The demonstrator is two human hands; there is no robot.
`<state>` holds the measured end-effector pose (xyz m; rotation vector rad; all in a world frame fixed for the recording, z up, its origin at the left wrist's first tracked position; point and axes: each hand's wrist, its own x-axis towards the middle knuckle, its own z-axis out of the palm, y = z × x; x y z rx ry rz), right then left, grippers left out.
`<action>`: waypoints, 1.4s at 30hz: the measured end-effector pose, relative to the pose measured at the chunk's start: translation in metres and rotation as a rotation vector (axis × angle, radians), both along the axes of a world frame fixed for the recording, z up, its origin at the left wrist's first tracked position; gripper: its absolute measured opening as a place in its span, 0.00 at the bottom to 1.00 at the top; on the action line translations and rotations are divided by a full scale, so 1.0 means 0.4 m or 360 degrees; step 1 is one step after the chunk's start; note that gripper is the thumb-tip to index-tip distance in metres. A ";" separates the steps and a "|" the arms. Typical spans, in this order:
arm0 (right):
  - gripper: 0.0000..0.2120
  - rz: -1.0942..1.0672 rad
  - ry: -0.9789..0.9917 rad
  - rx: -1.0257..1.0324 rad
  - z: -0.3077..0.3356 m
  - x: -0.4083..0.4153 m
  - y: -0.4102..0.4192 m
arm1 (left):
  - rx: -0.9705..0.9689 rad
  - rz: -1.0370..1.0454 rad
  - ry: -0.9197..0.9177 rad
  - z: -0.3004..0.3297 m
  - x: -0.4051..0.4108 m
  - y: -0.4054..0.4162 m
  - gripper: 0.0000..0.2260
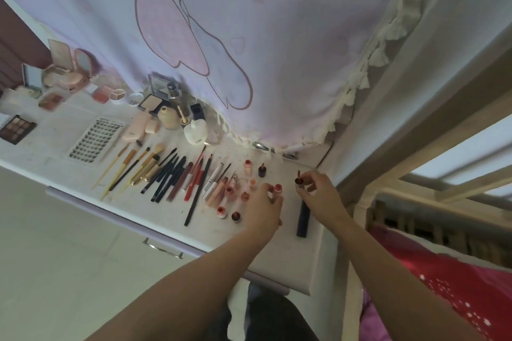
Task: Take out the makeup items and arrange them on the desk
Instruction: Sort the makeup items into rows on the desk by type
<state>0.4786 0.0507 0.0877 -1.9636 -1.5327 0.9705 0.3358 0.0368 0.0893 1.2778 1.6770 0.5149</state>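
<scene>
On the white desk (55,152) lie rows of makeup. My left hand (263,207) reaches over several small lip tint bottles (230,194) and its fingertips pinch a small red-capped bottle (278,189). My right hand (318,191) grips a small dark red lip gloss tube (298,180) near the desk's right end. A dark navy tube (302,219) lies on the desk between my two wrists. Pencils and liners (177,177) and brushes (133,166) lie in a fan to the left.
Compacts (66,75), a palette (16,129), a lash tray (95,141) and bottles (194,130) fill the back and left of the desk. A pink printed curtain (221,36) hangs behind. A bed frame (415,174) and red bedding (457,285) stand at the right. A drawer handle (163,248) is below the desk edge.
</scene>
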 end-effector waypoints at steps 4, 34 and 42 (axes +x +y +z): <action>0.07 0.0057 -0.0129 0.0032 -0.056 -0.014 0.040 | 0.0008 0.0108 0.0007 -0.036 0.023 0.036 0.06; 0.11 -0.0138 -0.0059 -0.0656 0.028 -0.053 -0.051 | -0.0068 -0.0950 0.0438 -0.012 0.010 -0.032 0.13; 0.15 0.0055 0.0436 -0.0715 0.190 -0.062 -0.068 | 0.0033 -0.1241 0.0115 0.129 -0.086 -0.010 0.08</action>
